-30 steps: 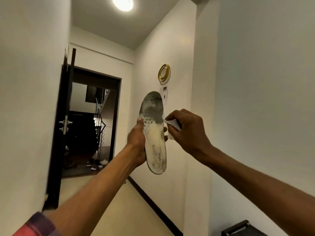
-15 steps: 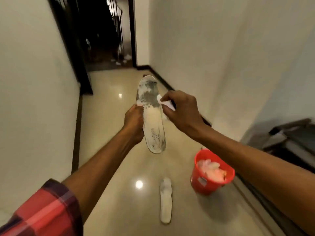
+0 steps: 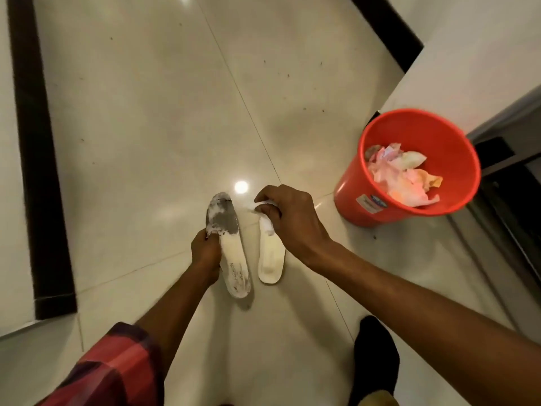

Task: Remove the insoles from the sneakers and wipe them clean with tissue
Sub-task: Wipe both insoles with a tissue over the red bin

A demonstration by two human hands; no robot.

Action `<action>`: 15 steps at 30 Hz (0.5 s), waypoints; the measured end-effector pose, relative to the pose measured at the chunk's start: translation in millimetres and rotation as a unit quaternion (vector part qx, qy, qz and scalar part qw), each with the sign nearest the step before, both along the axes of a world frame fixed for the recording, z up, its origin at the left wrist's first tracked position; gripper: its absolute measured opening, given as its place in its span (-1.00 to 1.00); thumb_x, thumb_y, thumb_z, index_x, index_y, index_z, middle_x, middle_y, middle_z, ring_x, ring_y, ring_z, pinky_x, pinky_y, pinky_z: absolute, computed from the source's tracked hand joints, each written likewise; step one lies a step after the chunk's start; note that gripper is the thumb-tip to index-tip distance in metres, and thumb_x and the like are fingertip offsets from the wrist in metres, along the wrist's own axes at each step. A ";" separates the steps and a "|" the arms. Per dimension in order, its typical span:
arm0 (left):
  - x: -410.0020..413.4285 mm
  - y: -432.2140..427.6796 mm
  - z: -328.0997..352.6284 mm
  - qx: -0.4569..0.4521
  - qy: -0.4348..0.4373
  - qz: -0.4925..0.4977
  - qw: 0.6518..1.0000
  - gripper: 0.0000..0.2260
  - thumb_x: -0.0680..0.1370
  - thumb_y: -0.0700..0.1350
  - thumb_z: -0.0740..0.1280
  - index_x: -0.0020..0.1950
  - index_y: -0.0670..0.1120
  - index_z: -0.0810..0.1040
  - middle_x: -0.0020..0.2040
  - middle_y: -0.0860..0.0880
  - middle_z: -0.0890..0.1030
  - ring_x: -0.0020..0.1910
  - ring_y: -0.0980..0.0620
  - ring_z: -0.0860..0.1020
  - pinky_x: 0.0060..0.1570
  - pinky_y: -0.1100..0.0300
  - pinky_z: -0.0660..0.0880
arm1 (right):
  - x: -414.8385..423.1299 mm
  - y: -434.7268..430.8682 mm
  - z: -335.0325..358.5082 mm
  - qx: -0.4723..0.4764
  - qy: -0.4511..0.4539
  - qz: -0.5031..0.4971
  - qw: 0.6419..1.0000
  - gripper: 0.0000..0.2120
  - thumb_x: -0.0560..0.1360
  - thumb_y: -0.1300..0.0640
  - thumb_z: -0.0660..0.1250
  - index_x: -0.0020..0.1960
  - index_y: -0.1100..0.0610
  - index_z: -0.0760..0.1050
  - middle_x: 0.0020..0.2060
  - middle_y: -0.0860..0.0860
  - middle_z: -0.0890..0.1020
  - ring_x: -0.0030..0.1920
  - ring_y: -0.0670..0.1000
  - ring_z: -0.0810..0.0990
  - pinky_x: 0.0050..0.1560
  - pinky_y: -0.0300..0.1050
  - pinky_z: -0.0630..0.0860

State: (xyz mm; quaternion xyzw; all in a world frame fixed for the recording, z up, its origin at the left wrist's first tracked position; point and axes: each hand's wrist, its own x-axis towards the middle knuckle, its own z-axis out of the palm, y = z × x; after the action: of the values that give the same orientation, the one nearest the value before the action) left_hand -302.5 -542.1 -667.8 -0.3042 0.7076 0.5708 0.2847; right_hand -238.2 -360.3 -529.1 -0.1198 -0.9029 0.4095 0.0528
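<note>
we grip the grey-stained insole (image 3: 231, 253) by its edge in our left hand (image 3: 205, 250), while our right hand (image 3: 292, 221) pinches a white tissue (image 3: 265, 222) just beside it. a cleaner insole (image 3: 270, 263) lies on the floor (image 3: 146, 127) below, near a red bucket (image 3: 351, 208) of crumpled tissues (image 3: 401, 177).

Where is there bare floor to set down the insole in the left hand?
Bare tiles stretch between the black strip and the left hand, and ahead of the held insole. It is crowded on the right: the floor insole, red bucket, and a dark-socked foot.
</note>
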 end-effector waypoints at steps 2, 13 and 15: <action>1.1 4.8 -25.7 -0.024 0.008 -0.030 0.999 -0.72 0.65 0.00 0.28 0.27 -0.11 0.59 0.12 -0.12 0.67 0.00 -0.10 0.61 -0.04 0.02 0.54 | 10.8 1.9 -31.0 -0.032 -0.040 -0.013 0.999 -0.88 0.53 0.20 0.39 0.06 0.14 0.64 -0.08 0.07 0.63 -0.06 -0.01 0.58 -0.03 -0.22 0.52; 19.8 36.8 9.9 0.050 0.191 -0.230 0.953 -0.54 0.45 -0.10 0.34 0.37 -0.01 0.55 0.23 0.00 0.64 0.21 0.01 0.60 0.18 0.02 0.55 | 11.4 7.2 -68.7 -0.108 -0.089 -0.088 0.986 -0.82 0.50 0.22 0.44 0.06 0.04 0.55 -0.10 -0.07 0.62 -0.10 -0.18 0.56 -0.18 -0.46 0.39; 20.4 50.4 34.3 0.205 0.108 -0.213 0.949 -0.56 0.44 -0.24 0.28 0.32 -0.09 0.59 0.06 -0.05 0.68 0.02 0.02 0.66 -0.03 0.09 0.58 | 9.5 4.1 -58.2 -0.112 -0.078 -0.080 0.987 -0.85 0.52 0.26 0.40 0.04 0.06 0.56 -0.14 -0.10 0.62 -0.13 -0.24 0.56 -0.19 -0.51 0.41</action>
State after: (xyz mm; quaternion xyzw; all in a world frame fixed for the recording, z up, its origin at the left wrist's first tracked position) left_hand -282.1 -491.7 -633.5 -0.0182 0.6498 0.6594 0.3776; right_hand -228.7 -356.1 -587.3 -0.2285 -0.8401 0.4920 0.0013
